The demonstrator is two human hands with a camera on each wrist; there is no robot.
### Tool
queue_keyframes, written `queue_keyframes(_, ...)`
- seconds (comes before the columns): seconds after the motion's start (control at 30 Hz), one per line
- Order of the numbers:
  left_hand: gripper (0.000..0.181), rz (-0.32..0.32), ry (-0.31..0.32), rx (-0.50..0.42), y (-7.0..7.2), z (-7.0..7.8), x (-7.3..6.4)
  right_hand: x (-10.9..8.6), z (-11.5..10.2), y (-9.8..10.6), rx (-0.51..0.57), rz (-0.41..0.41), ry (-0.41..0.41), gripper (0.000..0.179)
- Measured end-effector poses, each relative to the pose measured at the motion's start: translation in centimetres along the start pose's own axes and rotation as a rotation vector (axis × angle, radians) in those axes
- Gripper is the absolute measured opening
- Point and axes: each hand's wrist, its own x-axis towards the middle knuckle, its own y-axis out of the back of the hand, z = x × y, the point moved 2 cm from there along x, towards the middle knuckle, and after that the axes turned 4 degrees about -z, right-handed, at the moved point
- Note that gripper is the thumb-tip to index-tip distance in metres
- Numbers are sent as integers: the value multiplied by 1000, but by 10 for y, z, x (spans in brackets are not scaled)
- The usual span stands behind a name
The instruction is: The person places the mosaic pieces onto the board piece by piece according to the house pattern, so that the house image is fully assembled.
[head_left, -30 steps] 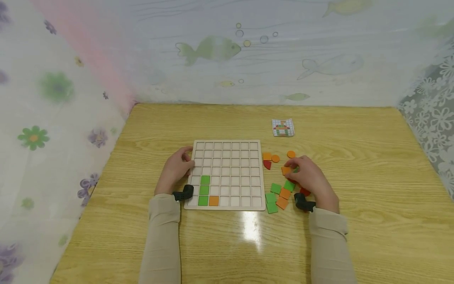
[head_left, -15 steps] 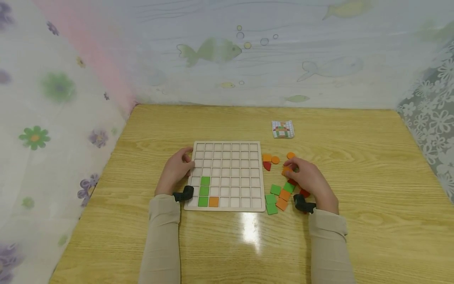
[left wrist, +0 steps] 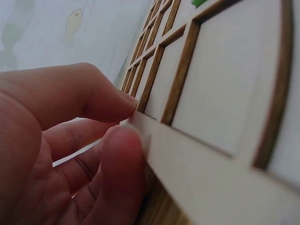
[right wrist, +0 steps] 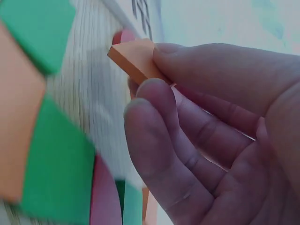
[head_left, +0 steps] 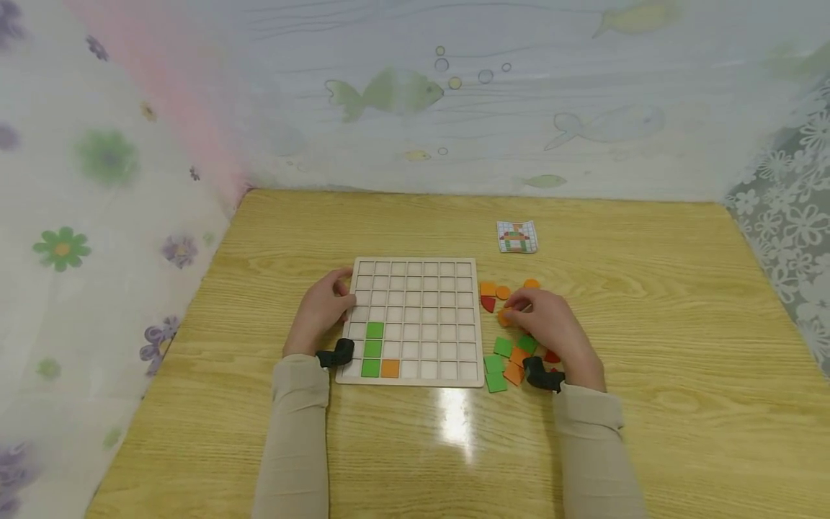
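A pale wooden grid board (head_left: 429, 313) lies on the table, with three green square tiles (head_left: 372, 349) in one column and an orange square tile (head_left: 390, 368) beside the lowest. My left hand (head_left: 322, 308) pinches the board's left edge; in the left wrist view, thumb and finger (left wrist: 101, 93) meet at the rim. My right hand (head_left: 551, 323), right of the board, pinches another orange tile (right wrist: 133, 56) between thumb and fingers, lifted off the table in the right wrist view. Below this hand lie loose green tiles (head_left: 495, 365) and orange tiles (head_left: 514, 373), partly hidden by it.
Behind the loose tiles lies a small printed pattern card (head_left: 516, 236). Near the board's right edge are an orange square (head_left: 488, 288), an orange disc (head_left: 502, 293) and a red quarter-circle (head_left: 488, 304). A patterned curtain (head_left: 415, 108) hangs behind the table.
My right hand has moved left toward the board with the orange tile pinched in it, away from the pile. My left hand stays at the board's edge.
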Motion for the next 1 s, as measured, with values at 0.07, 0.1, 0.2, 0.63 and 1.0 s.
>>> queue_keyframes(0.07,54,7,-2,0,0,0,0,1,-5,-3,5,1,20,18)
queue_keyframes(0.1,54,12,-2,-1,0,0,0,1,-7,-4,10,0,28,18)
queue_keyframes(0.2,55,16,-8,4,0,1,-1,3,-13,-8,29,-8,35,17)
queue_keyframes(0.63,51,68,7,192,1,6,2,11,-37,-30,-63,-68,180,23)
queue_keyframes(1.0,50,69,28,280,2,13,-3,12,-60,-56,-80,-115,255,25)
